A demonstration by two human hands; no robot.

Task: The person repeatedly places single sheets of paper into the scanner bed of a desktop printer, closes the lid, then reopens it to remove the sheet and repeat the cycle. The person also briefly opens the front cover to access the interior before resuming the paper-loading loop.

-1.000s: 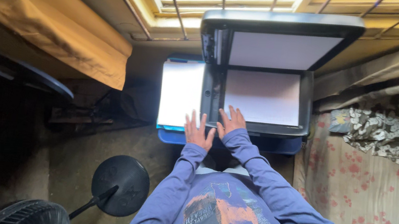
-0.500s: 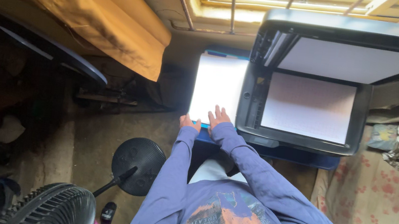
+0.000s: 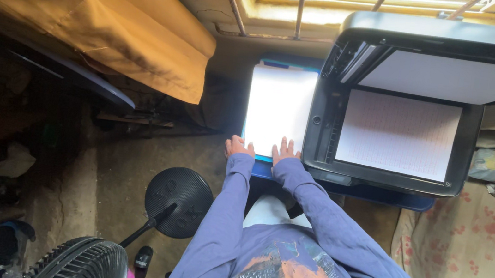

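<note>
A stack of white paper (image 3: 278, 108) lies on a blue surface (image 3: 355, 191) just left of a black flatbed scanner (image 3: 325, 130). The scanner's lid (image 3: 455, 64) stands open and a lined sheet (image 3: 398, 134) lies on its glass. My left hand (image 3: 239, 147) rests at the near left corner of the paper stack, fingers curled at its edge. My right hand (image 3: 285, 150) lies flat with fingers spread on the stack's near edge. Both arms are in blue-purple sleeves.
A tan cloth-covered bulk (image 3: 98, 17) fills the upper left. A barred window (image 3: 316, 1) is behind the scanner. On the floor stand a fan base (image 3: 179, 201) and a fan cage (image 3: 81, 264). A floral cloth (image 3: 473, 264) lies at the right.
Both hands have shifted left from in front of the scanner to the near edge of the paper stack. The camera has turned left and closer.
</note>
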